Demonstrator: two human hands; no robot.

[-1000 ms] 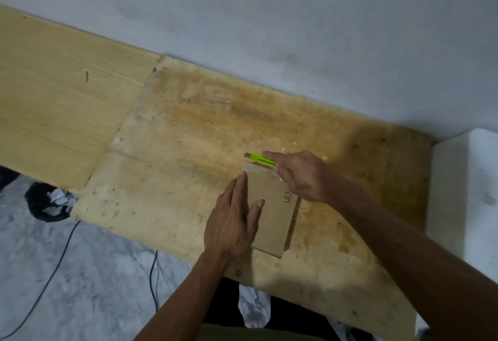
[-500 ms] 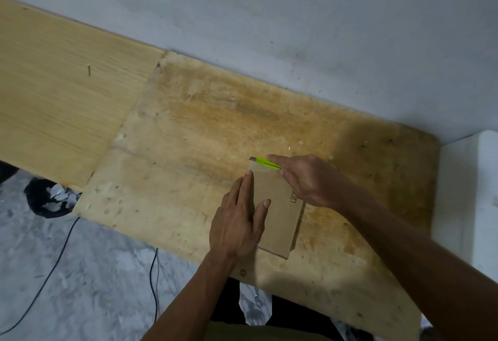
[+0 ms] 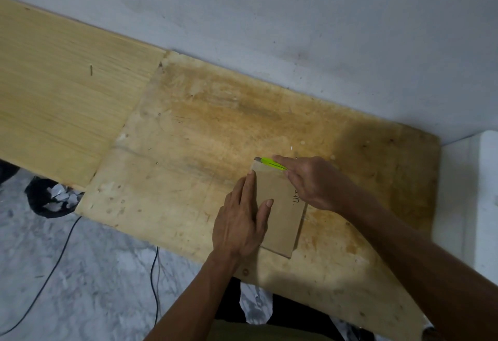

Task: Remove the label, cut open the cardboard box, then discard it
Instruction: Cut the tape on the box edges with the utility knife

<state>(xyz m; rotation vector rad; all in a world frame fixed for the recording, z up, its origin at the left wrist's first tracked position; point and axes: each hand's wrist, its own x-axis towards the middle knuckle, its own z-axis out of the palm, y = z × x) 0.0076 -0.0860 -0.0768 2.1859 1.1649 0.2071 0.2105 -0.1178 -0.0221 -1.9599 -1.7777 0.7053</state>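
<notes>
A small flat brown cardboard box [image 3: 283,216] lies on the stained plywood tabletop [image 3: 215,130], its long side running away from me. My left hand [image 3: 242,222] presses flat on the box's left half, fingers spread and pointing away. My right hand [image 3: 312,181] grips a neon-green utility knife [image 3: 270,163], held low across the box's far end with its tip pointing left. Dark printed letters show on the box beside my right wrist. No label is visible on the upper face.
A lighter wooden board [image 3: 62,98] adjoins the tabletop on the left. A grey wall [image 3: 296,30] runs behind. A white block [image 3: 469,206] stands at the right. Below the table edge lie a black bag with crumpled paper [image 3: 51,198] and black cables [image 3: 54,268] on the floor.
The hands, the knife and the box keep nearly the same pose across the frames. The small shift in the picture comes mostly from the camera moving.
</notes>
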